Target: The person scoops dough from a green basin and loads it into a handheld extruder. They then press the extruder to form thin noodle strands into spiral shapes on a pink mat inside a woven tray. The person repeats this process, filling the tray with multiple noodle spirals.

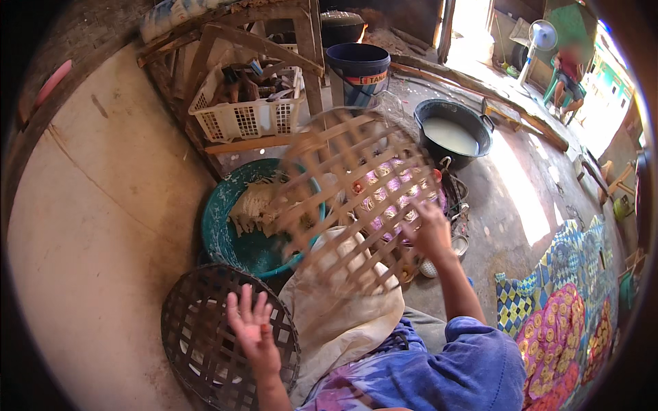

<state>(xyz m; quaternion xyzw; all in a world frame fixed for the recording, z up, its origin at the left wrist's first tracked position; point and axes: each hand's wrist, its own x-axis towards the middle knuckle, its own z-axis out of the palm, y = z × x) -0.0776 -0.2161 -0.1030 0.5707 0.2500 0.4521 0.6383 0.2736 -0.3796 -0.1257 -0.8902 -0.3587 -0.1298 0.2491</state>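
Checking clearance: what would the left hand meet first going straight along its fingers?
Likely the teal basin, beyond the dark woven tray behind the left hand in view, though depth is unclear.

Matt wooden lattice tray

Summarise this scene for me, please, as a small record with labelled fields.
Left hand: open, palm showing, nearest the dark woven tray
Right hand: at the right side of the lighter woven tray, blurred; grip unclear
Left of lighter tray: teal basin with pale, lumpy matter
Farther off: white crate, blue bucket, black tub of whitish liquid
Lower right: patterned mat bearing pink-and-yellow pieces
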